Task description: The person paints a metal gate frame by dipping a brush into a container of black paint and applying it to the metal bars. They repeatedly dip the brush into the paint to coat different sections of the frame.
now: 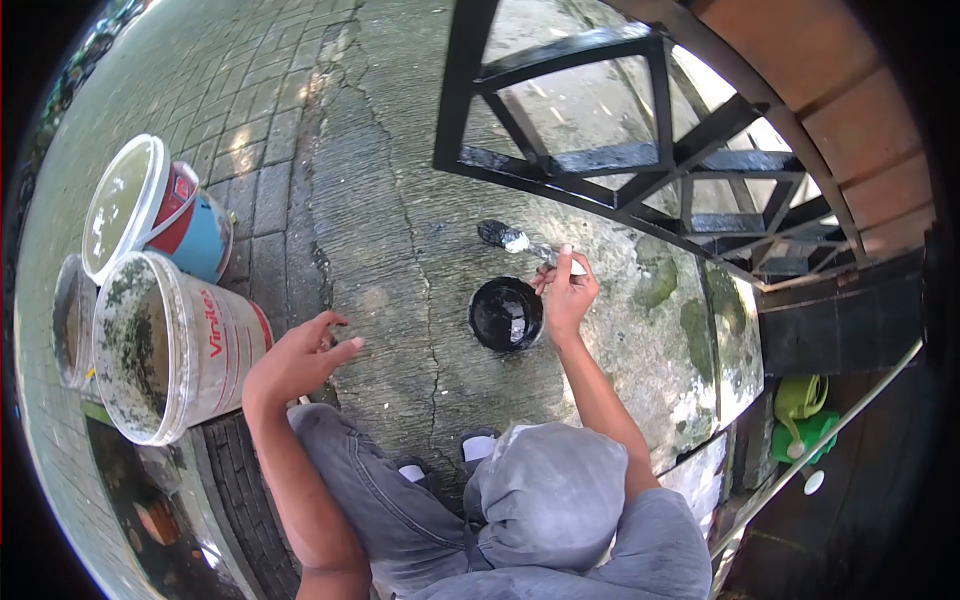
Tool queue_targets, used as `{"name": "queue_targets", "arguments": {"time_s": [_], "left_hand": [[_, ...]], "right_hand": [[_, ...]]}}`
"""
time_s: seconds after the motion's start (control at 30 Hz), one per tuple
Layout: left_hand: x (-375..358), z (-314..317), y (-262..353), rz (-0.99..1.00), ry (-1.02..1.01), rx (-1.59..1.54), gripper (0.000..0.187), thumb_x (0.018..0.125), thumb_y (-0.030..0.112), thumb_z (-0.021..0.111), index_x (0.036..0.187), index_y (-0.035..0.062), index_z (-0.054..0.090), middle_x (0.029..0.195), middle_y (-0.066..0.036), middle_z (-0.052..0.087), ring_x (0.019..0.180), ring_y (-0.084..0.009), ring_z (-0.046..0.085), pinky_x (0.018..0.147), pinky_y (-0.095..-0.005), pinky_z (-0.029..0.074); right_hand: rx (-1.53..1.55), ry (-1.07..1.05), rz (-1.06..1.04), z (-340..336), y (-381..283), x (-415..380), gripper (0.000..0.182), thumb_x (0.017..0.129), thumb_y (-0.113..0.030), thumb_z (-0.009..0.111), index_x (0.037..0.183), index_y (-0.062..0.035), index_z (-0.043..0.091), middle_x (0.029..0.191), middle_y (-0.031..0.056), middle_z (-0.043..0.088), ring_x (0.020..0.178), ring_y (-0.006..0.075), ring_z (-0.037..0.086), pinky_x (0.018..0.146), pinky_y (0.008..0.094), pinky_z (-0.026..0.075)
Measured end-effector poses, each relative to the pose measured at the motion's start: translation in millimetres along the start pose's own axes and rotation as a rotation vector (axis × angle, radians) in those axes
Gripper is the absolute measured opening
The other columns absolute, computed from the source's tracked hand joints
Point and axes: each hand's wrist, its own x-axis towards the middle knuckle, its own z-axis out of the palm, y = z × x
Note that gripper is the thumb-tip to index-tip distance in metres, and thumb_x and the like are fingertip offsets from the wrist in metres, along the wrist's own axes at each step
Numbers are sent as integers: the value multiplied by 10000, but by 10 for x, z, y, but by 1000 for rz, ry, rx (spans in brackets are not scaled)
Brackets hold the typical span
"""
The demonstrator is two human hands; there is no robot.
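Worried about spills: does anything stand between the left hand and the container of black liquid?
Nothing visible stands between the left hand and the container; only concrete ground shows there. The right hand, with the brush, is on the opposite side.

a hand could pass over the open concrete [385,270] between the left hand [298,362] and the black bowl [475,325]; the brush [514,241] blocks just past it, the metal frame [610,158] at far right, the bucket [230,335] beside the left edge.
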Motion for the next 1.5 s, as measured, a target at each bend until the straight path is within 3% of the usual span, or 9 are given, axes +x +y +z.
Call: {"name": "queue_targets", "arguments": {"time_s": [0.13,0.27,0.63,0.77,0.9,1.07,1.27,1.5], "left_hand": [[-15,-2,-110,63,35,8,482,931,369,681,1259,30,586,811,-37,549,755,-131,516,704,-297,455],[-71,-43,-154,47,40,30,448,939,340,677,1248,28,585,816,-4,544,781,-107,505,728,-266,437],[-86,-107,-423,15,55,30,377,950,282,663,1219,27,599,832,-22,591,798,-109,535,758,-259,440],[-102,-112,-469,-21,44,27,357,948,259,664,1194,8,599,799,-24,594,753,-110,548,710,-266,439],[-130,-95,-491,-91,56,67,370,947,294,663,1189,19,607,795,-21,605,705,-92,547,635,-267,430],[-100,-152,-692,-190,68,58,399,942,359,654,1198,55,610,836,-27,634,696,-102,581,599,-266,436],[-106,-220,-873,-263,43,38,425,956,362,631,1240,51,577,872,-51,656,714,-118,617,595,-272,458],[-37,-191,-756,-279,40,64,430,964,354,624,1259,47,564,889,-52,661,704,-119,624,608,-272,473]], "right_hand": [[10,147,-23,-426,-107,-76,368,1004,-305,606,954,59,612,616,111,612,482,162,613,436,270,452],[-11,327,-73,-980,-185,-103,359,1007,-288,604,958,67,617,617,128,618,489,175,627,431,278,461],[106,732,-146,-2166,-393,-92,345,1011,-270,594,963,70,633,643,136,624,484,180,620,425,285,470],[137,841,-208,-2609,-378,103,358,1016,-266,580,979,85,637,664,138,626,503,189,629,435,288,479],[132,1013,-310,-3058,-464,463,377,1022,-274,566,858,63,600,678,158,633,515,200,641,439,289,485],[201,1151,-415,-3428,-570,903,375,1023,-271,563,912,87,575,710,173,643,550,215,661,463,276,510],[148,1104,-423,-3223,-386,1173,345,1025,-256,563,931,75,592,688,132,631,544,182,644,460,273,500],[155,846,-265,-2423,-159,584,295,1025,-232,566,917,35,633,651,104,623,493,135,597,425,241,441]]}}
